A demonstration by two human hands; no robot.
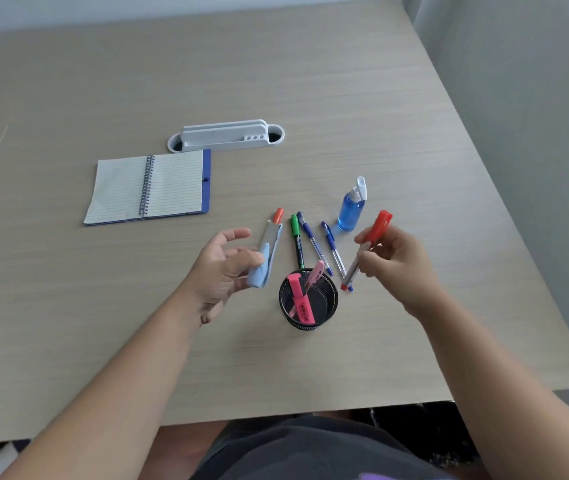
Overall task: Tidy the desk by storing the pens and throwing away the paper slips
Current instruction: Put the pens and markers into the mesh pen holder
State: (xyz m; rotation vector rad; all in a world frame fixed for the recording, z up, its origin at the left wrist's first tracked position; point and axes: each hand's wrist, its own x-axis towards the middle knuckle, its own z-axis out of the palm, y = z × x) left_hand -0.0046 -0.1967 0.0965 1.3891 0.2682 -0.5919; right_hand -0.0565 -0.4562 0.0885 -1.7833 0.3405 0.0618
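My right hand (pixel 397 261) grips a bundle of pens (pixel 374 237): one with a red cap pointing up and thinner pens whose tips hang just right of the black mesh pen cup (pixel 328 311). Inside the cup stand a pink highlighter (pixel 300 303) and a pale pink pen (pixel 316 273). My left hand (pixel 224 268) hovers left of the cup, a light blue marker (pixel 260 268) between its fingers. An orange-capped grey marker (pixel 272 232), a green marker (pixel 296 240) and two blue pens (pixel 312 242) (pixel 333 247) lie on the desk behind the cup.
An open spiral notebook (pixel 151 187) lies at the back left. Behind it a white cable-port organiser (pixel 225 135) is set into the desk. A blue spray bottle (pixel 352 206) stands right of the loose pens. The desk's front edge (pixel 276 415) runs close to my body.
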